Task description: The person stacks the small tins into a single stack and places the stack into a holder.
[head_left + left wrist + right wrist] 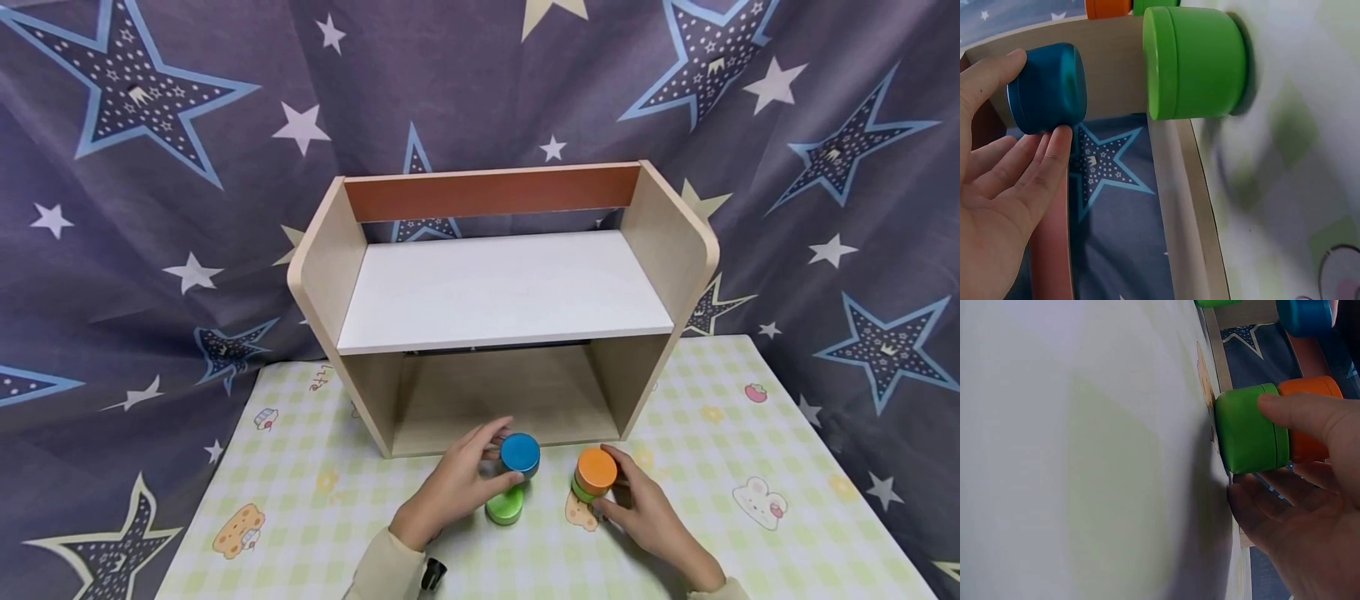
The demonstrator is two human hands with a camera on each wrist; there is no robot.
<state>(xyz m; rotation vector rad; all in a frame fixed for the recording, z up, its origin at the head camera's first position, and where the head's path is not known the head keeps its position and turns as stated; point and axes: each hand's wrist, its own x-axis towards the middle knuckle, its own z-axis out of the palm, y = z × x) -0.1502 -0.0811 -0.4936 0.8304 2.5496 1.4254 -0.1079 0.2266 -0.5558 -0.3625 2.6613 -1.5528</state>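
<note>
Green-checked table [750, 433], before wooden shelf [495, 292], left fingers [1047, 162] pinching blue cylinder [1047, 87] above green cylinder [1200, 65], right fingers [1250, 506] gripping orange-on-green cylinder stack [1269, 440]

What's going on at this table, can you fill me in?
A person is handling small round containers. The left grip holds a blue container, raised higher than a green container on the table and not touching it. The right grip is around a second green container, with an orange container sitting on top. A wooden shelf unit stands just beyond.
</note>
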